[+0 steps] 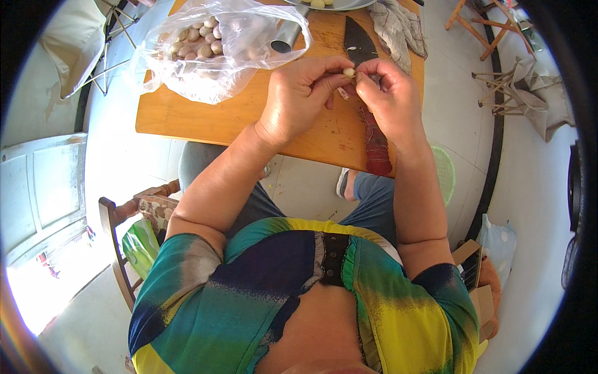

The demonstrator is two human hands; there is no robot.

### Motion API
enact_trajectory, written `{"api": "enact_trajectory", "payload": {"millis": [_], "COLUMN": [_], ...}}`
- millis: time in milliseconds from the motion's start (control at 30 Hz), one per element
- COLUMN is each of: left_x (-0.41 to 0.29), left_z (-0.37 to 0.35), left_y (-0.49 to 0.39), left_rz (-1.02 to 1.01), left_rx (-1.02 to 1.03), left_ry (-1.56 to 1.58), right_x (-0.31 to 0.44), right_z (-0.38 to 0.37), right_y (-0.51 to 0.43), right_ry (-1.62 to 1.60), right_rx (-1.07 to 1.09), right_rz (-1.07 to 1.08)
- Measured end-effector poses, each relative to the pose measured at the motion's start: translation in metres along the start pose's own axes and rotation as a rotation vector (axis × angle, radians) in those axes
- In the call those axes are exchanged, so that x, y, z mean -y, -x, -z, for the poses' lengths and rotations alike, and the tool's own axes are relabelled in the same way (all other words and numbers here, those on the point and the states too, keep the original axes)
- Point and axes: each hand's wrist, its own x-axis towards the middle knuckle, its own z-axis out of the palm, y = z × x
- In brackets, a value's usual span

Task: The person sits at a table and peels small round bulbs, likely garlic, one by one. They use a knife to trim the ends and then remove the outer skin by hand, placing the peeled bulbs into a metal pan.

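My left hand [299, 93] pinches a small pale clove [349, 72], which looks like garlic, between thumb and fingertips. Against the clove's right side, my right hand [391, 96] has its thumb and forefinger pressed together, on what seems to be its skin. Both hands are above the wooden table [210, 114]. Beneath them lies a knife with a broad dark blade [359, 41] and a red wrapped handle [377, 154]; the fingers hide part of it. A scrap of pale peel [344, 93] shows under my fingers.
At the table's left, a clear plastic bag [219, 86] holds several small potatoes [204, 39]. A metal cylinder [286, 37] lies by it. Farther back are a metal bowl [350, 4] with pale peeled pieces and a checked cloth [397, 30]. A green basket [443, 175] stands right of the table.
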Motion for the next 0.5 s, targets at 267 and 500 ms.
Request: {"api": "enact_trajectory", "payload": {"millis": [267,500], "left_x": [0.0074,0.0095], "left_z": [0.0007,0.0016], "left_y": [-0.0054,-0.0057], "left_rz": [0.108,-0.040], "left_rx": [-0.045,-0.087], "left_ry": [0.274,0.086], "right_x": [0.0018,0.0018], "right_z": [0.0059,0.0037], "right_y": [-0.0019,-0.0035], "right_ry": [-0.352,-0.336], "right_rx": [0.105,0.117], "right_rz": [-0.112,-0.073]}}
